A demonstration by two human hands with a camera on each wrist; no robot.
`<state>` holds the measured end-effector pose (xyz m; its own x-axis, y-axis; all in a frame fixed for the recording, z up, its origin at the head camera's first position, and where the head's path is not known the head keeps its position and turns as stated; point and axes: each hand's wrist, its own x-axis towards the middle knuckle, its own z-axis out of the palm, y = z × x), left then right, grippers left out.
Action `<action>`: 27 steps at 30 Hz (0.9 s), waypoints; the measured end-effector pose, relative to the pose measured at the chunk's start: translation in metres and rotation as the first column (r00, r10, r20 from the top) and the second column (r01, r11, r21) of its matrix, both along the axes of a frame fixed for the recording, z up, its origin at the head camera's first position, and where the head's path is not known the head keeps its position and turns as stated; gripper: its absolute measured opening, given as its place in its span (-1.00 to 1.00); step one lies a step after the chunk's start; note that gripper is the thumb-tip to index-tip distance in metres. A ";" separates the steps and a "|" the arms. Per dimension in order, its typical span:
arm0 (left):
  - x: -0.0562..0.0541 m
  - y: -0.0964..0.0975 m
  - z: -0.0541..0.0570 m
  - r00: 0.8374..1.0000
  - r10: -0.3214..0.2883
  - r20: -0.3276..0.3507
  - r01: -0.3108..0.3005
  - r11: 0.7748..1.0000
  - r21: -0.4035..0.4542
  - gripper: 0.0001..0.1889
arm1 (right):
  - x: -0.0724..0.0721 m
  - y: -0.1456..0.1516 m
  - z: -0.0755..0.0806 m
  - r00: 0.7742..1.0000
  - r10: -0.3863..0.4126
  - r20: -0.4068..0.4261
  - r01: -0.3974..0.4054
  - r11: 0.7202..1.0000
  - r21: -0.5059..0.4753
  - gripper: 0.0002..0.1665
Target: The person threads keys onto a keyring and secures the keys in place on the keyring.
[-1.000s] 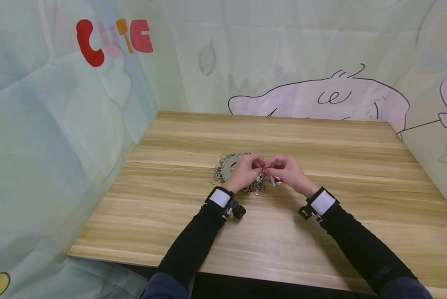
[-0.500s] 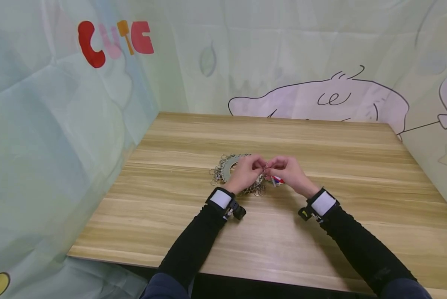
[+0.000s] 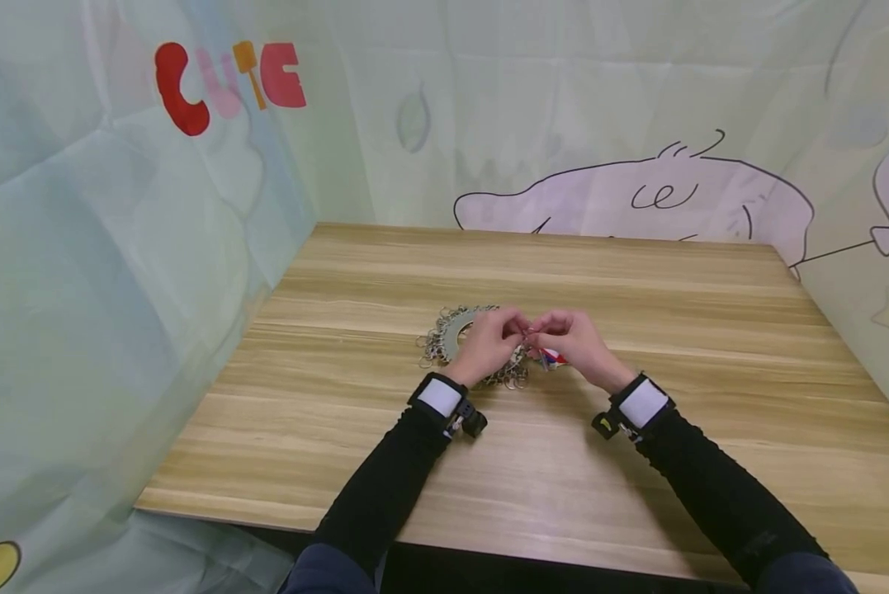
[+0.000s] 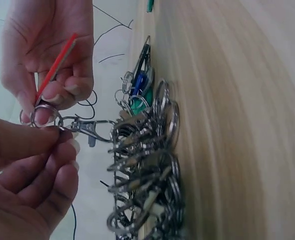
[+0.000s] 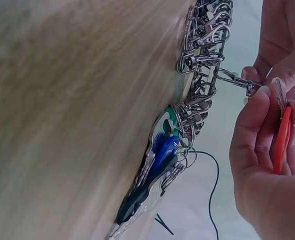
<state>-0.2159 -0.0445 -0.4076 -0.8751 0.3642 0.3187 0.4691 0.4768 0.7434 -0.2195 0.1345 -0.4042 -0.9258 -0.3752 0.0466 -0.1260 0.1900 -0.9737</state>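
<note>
Fingertips of my left hand [image 3: 484,345] pinch a metal split ring [image 4: 46,115], which hangs from a small swivel clasp [image 4: 87,127]. That clasp is hooked to the rim of a flat grey ring-shaped plate [image 3: 452,334] crowded with clasps and split rings. Meeting it from the right, my right hand [image 3: 576,345] holds a key with a red head [image 5: 283,140] at the split ring. Fingers hide whether the key is on the ring. Beside the plate lie several keys with green, blue [image 5: 165,152] and black heads.
The wooden table [image 3: 370,429] extends around the plate on all sides. A printed cloth backdrop [image 3: 385,107] rises behind the table and along its left side.
Both hands stay together at nearly the same spot over the plate's right edge. Only slight finger and wrist shifts show.
</note>
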 end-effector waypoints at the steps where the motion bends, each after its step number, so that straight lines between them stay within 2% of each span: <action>1: 0.000 0.000 0.000 1.000 0.004 0.007 -0.004 1.000 0.003 -0.82 | 0.000 0.000 0.000 1.000 0.006 -0.007 -0.006 1.000 0.000 -0.76; 6: -0.003 0.000 -0.002 0.999 0.014 0.038 -0.014 1.000 -0.006 -0.82 | 0.001 0.000 0.000 1.000 0.021 -0.019 -0.021 1.000 0.006 -0.77; 10: -0.003 -0.001 -0.001 0.999 -0.010 0.037 0.010 1.000 -0.015 -0.82 | 0.000 0.000 -0.001 1.000 0.016 0.016 -0.016 1.000 0.001 -0.75; 14: -0.003 -0.001 -0.002 0.999 -0.019 0.033 0.019 1.000 0.015 -0.84 | -0.001 0.000 -0.001 0.999 0.007 0.038 -0.007 1.000 -0.007 -0.75; 22: -0.005 0.000 -0.003 0.999 0.007 0.041 -0.008 1.000 0.021 -0.86 | 0.000 0.002 -0.001 0.999 0.033 -0.007 -0.033 0.999 0.002 -0.75; 27: -0.005 0.000 -0.003 0.999 0.012 0.045 -0.012 1.000 -0.001 -0.87 | 0.001 0.003 -0.001 1.000 0.029 0.012 -0.029 1.000 0.006 -0.74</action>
<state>-0.2207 -0.0441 -0.4103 -0.8931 0.3536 0.2782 0.4290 0.4832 0.7632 -0.2188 0.1370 -0.4047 -0.9149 -0.4022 0.0337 -0.1204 0.1925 -0.9739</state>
